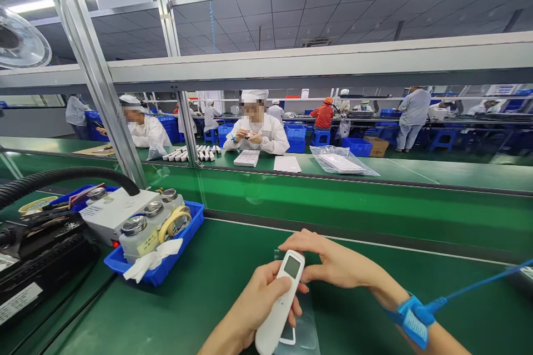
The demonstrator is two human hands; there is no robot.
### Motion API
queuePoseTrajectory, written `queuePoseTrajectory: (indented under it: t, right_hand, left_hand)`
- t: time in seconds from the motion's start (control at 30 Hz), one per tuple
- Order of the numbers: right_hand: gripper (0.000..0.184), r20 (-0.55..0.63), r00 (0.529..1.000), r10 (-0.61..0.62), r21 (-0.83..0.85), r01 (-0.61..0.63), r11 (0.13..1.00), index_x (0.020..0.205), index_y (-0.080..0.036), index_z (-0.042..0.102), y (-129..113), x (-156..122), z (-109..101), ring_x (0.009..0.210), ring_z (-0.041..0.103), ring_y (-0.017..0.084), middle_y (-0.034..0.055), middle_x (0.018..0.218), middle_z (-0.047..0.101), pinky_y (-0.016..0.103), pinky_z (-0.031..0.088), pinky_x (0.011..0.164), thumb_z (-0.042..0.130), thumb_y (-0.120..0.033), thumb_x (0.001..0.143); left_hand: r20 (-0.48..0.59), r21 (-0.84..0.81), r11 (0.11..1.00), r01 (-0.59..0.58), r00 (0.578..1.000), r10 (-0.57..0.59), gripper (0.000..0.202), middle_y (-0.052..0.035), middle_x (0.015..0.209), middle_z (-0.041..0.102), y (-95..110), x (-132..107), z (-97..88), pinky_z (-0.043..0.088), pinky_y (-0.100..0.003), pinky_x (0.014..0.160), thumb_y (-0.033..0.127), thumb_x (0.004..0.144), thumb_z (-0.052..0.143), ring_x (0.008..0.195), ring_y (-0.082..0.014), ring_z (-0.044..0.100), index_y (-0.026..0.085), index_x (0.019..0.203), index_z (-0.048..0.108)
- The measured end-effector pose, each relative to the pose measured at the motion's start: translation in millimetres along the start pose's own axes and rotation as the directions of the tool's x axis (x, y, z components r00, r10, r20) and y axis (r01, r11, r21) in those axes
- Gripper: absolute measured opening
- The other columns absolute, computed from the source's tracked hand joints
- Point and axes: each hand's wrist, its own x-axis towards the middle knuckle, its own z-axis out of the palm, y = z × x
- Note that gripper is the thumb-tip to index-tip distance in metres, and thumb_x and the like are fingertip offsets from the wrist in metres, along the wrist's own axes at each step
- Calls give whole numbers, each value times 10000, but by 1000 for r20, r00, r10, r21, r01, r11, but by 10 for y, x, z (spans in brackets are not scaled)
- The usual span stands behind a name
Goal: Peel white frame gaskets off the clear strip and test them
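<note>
My left hand [260,297] is wrapped round a slim white handheld device [281,302] with a small grey screen near its top end. It holds the device tilted above the green mat. My right hand [328,260] reaches in from the right. Its fingers rest on the device's upper end beside the screen. A blue antistatic strap [410,319] with a coiled blue cord circles my right wrist. A clear plastic sleeve [306,327] lies flat on the mat under the device.
A blue tray [189,233] at left holds several capped solvent bottles, tape rolls and a white cloth. A black hose and dark machine sit at far left. Beyond a green conveyor [375,208], workers in white coats sit at the opposite bench with white parts and plastic bags.
</note>
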Motion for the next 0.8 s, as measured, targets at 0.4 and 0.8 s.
queuePoseTrajectory:
  t: [0.4, 0.8]
  right_hand:
    - [208, -749, 383, 540, 125, -719, 684, 781, -118, 614, 1418, 294, -472, 696, 592, 253, 101, 725, 619, 283, 382, 548, 606, -324, 754]
    - [131, -873, 386, 297, 35, -558, 829, 847, -145, 563, 1480, 176, -159, 730, 591, 225, 108, 852, 606, 336, 457, 694, 500, -169, 735]
  left_hand:
    - [-261, 628, 778, -16, 938, 230, 190, -31, 749, 571, -130, 200, -556, 397, -273, 631, 317, 696, 607, 695, -161, 519, 159, 593, 587]
    - [-216, 388, 922, 21, 974, 69, 275, -27, 632, 622, -222, 222, -375, 365, -203, 385, 473, 729, 492, 564, -172, 589, 204, 724, 435]
